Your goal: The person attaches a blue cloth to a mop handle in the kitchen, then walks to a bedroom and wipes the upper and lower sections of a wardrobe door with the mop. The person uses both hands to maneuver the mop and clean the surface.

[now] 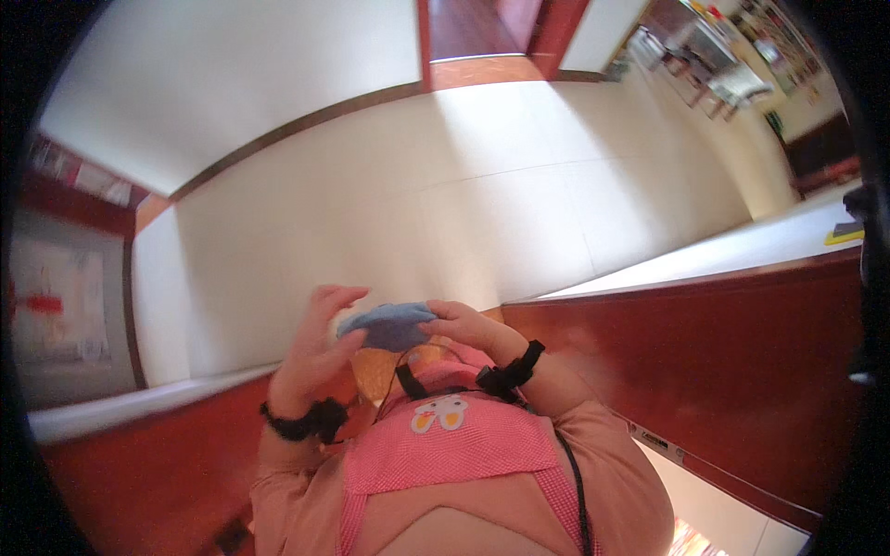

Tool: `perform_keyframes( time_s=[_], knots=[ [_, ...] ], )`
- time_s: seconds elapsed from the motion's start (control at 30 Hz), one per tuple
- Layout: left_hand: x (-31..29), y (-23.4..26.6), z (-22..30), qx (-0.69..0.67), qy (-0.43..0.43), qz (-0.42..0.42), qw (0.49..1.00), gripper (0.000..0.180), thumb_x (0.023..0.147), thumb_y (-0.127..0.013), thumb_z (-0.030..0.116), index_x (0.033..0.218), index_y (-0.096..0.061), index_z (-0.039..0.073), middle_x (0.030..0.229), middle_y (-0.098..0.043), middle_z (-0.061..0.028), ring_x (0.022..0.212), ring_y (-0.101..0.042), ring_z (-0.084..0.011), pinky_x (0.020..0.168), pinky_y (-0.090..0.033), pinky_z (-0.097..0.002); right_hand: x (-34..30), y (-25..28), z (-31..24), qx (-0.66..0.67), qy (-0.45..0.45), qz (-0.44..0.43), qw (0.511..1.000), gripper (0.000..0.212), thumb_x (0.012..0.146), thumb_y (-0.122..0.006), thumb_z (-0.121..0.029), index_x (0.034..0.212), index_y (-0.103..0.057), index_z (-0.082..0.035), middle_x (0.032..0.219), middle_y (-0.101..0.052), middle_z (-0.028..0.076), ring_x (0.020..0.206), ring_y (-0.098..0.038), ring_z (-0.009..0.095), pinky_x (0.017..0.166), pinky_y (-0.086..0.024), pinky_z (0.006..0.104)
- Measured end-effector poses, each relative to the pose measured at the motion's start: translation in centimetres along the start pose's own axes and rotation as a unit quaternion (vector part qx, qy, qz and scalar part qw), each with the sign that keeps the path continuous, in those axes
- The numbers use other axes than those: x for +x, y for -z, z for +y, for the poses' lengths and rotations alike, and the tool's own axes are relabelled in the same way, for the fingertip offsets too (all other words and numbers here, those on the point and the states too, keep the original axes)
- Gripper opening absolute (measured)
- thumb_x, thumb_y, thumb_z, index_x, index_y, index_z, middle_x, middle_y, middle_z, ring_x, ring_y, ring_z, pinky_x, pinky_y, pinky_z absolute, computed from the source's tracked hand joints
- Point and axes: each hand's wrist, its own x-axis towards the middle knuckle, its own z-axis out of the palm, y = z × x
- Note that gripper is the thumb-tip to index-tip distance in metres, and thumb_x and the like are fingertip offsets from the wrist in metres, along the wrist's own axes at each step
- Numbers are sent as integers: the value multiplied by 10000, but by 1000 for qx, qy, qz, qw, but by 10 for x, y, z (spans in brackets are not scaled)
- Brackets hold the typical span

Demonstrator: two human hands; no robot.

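A folded or bunched blue cloth (389,326) is held up in front of my body, just above the pink apron. My right hand (459,326) grips its right end, with the fingers over the top. At its left end is my left hand (324,338), the fingers spread and a little blurred by motion. The left thumb lies close to the cloth or touches it; I cannot tell which. Black straps circle both wrists, and a dark cable hangs beside the apron (464,454), which carries a rabbit patch.
Red-brown wooden panels (686,361) stand close on my right and left, the right one with a white top edge. Ahead lies a pale tiled floor (371,213), with a red-framed doorway (482,69) beyond. Furniture (737,85) stands at the far right.
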Motion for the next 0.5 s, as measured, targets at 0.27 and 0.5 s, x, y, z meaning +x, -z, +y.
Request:
perform_keyframes(
  time_s=[0.27,0.5],
  knots=[
    [201,97,104,-317,-671,-235,628,178,898,-496,230,806,-566,95,735,-604,-75,612,-579,-178,595,-460,-321,77,132,-66,-147,60,161,974,304,863,-625,-310,821,-535,-23,725,-512,40,737,-506,125,664,-423,290],
    [373,90,154,-334,-703,-234,583,85,907,-566,230,940,-590,156,753,-584,-22,589,-544,-132,542,-384,-266,95,263,-134,-37,17,282,959,298,862,-624,-299,875,-554,-9,797,-555,61,767,-521,138,715,-438,296]
  ],
)
